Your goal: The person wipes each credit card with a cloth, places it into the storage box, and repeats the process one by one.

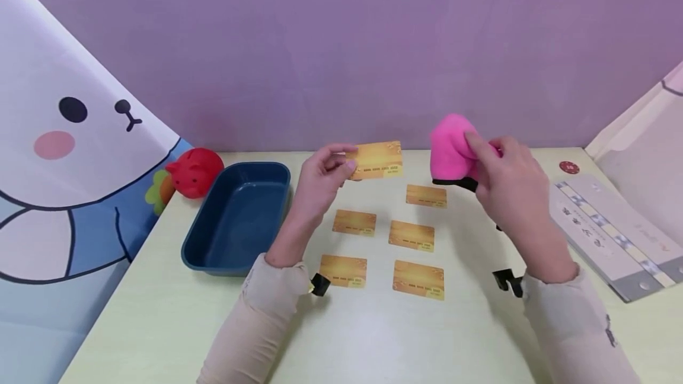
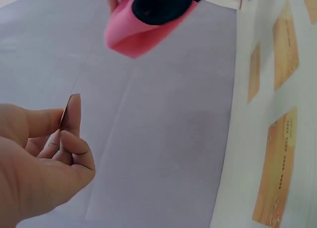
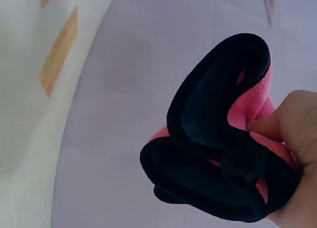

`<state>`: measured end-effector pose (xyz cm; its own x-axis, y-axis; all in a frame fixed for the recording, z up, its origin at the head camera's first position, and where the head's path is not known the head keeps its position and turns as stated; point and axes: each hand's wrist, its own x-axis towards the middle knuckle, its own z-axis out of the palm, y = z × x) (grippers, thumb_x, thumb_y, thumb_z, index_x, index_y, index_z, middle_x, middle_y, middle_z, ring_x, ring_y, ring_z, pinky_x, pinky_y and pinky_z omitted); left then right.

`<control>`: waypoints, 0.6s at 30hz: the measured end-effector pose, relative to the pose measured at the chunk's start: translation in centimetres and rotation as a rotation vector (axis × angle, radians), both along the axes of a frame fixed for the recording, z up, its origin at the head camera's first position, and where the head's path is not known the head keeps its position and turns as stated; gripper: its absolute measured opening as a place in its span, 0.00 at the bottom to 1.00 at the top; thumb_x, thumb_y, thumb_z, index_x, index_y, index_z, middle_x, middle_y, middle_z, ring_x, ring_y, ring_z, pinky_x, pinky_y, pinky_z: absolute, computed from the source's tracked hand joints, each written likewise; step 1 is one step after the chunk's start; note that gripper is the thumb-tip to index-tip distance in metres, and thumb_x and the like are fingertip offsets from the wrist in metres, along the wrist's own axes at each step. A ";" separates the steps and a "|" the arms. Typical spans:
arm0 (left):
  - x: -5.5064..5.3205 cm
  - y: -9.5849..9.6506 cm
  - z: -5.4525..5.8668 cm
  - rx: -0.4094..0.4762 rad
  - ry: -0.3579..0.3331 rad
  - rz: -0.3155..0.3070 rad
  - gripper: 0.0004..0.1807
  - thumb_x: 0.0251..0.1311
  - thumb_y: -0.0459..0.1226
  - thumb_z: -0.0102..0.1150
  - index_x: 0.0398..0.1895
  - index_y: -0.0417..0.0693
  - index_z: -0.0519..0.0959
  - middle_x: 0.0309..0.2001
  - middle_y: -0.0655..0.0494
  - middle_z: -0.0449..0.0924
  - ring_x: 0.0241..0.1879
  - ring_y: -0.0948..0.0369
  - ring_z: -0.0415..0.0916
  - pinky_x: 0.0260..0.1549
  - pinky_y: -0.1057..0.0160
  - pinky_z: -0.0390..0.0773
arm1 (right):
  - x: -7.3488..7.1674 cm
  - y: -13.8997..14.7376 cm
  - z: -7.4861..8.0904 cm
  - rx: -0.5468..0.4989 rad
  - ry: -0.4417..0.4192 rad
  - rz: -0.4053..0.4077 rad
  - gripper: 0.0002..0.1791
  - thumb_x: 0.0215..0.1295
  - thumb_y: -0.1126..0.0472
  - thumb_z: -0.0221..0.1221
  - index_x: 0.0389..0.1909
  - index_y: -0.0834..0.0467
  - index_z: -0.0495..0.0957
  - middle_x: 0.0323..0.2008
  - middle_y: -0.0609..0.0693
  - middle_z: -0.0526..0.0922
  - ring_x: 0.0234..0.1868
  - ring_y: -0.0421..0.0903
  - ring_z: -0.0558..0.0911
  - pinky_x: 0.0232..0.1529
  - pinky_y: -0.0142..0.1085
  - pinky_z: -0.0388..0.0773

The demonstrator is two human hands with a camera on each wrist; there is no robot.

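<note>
Above the table, my left hand (image 1: 320, 179) pinches a gold bank card (image 1: 380, 159) between thumb and fingers at its left end. The left wrist view shows that card nearly edge-on. To the right, my right hand (image 1: 514, 185) grips a bright pink soft fabric item (image 1: 450, 148) with black edging, raised off the table. Seen in the right wrist view, the pink item (image 3: 252, 102) is bunched up, and its black lining (image 3: 198, 109) forms two folded openings. Below the hands, several similar gold cards (image 1: 418, 280) lie face up, spaced apart on the table.
A dark blue plastic bin (image 1: 239, 221) stands on the left, with a red piggy bank (image 1: 195, 172) beside its far corner. At the right lie a grey binder-like folder (image 1: 613, 230) and a red poker chip (image 1: 569, 167). A purple cloth backdrop (image 1: 341, 52) rises behind the table.
</note>
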<state>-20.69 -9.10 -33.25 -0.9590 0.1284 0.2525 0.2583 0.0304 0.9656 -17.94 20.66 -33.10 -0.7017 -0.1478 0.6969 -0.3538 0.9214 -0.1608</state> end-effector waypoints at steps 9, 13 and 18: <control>0.0 -0.4 -0.3 -0.202 -0.049 -0.151 0.28 0.67 0.41 0.63 0.70 0.56 0.72 0.65 0.58 0.75 0.59 0.60 0.76 0.52 0.62 0.80 | 0.6 -0.2 0.5 -0.043 0.037 0.021 0.28 0.62 0.71 0.57 0.63 0.52 0.78 0.42 0.66 0.78 0.39 0.64 0.76 0.27 0.57 0.71; -0.1 -0.2 -0.4 -0.175 -0.036 -0.172 0.30 0.65 0.33 0.64 0.70 0.53 0.72 0.69 0.58 0.72 0.63 0.58 0.75 0.56 0.59 0.80 | 0.8 0.0 0.8 -0.037 0.028 0.022 0.29 0.61 0.71 0.56 0.64 0.53 0.77 0.43 0.66 0.78 0.40 0.64 0.76 0.26 0.56 0.71; -0.1 0.3 -0.5 -0.152 0.023 -0.011 0.16 0.67 0.32 0.61 0.57 0.48 0.82 0.50 0.49 0.85 0.47 0.58 0.85 0.46 0.61 0.84 | 1.0 0.1 1.2 -0.045 0.022 0.030 0.29 0.61 0.72 0.57 0.65 0.53 0.77 0.44 0.66 0.77 0.43 0.63 0.76 0.27 0.56 0.72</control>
